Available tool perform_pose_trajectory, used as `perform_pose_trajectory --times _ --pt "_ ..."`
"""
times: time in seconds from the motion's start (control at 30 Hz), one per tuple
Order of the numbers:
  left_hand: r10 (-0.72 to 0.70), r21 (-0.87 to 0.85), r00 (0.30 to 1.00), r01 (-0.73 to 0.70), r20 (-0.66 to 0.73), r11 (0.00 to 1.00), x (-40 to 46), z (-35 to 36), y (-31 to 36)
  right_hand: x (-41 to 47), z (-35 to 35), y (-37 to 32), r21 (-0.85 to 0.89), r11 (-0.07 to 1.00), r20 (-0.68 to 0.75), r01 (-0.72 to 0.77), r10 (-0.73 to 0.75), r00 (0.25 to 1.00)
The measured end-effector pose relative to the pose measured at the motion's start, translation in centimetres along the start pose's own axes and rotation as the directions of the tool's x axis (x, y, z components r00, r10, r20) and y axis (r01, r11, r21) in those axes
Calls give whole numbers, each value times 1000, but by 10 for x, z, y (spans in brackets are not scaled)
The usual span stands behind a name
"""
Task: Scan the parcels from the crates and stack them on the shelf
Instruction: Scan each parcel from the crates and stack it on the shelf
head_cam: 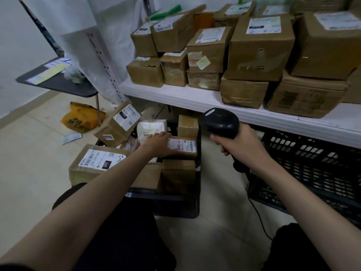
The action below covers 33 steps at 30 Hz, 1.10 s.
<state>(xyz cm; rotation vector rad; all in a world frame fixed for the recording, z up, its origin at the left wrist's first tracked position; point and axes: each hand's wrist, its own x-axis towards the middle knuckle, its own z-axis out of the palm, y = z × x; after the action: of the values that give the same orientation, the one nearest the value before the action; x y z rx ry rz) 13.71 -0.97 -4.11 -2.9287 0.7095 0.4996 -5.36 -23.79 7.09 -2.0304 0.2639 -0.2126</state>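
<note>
A person's left hand rests palm-down on a small brown cardboard parcel with a white shipping label, fingers curled over its near edge, inside a black plastic crate crowded with boxes. The right hand is wrapped tight around a black handheld barcode scanner (cable trailing to the floor). Taped cartons line the white shelf above.

- I see the crate on the floor ahead, packed with parcels.
- A second crate sits to its right, under the shelf.
- Boxes are stacked in rows on the shelf.
- A small table stands far left, with a bag on the floor below it.
</note>
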Motion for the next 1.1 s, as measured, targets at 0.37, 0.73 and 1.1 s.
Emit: perform_pose_trajectory --times 0.37,0.73,1.1 --pt "79 65 988 -88 132 994 39 -8 0 15 7 10 -64 997 11 -40 41 999" --pt "43 3 975 -44 -218 999 -56 -72 -4 -3 22 9 34 998 61 -59 56 997" --pt "1 -323 925 -135 -381 937 -80 -63 63 -20 36 15 358 932 -30 -52 67 997"
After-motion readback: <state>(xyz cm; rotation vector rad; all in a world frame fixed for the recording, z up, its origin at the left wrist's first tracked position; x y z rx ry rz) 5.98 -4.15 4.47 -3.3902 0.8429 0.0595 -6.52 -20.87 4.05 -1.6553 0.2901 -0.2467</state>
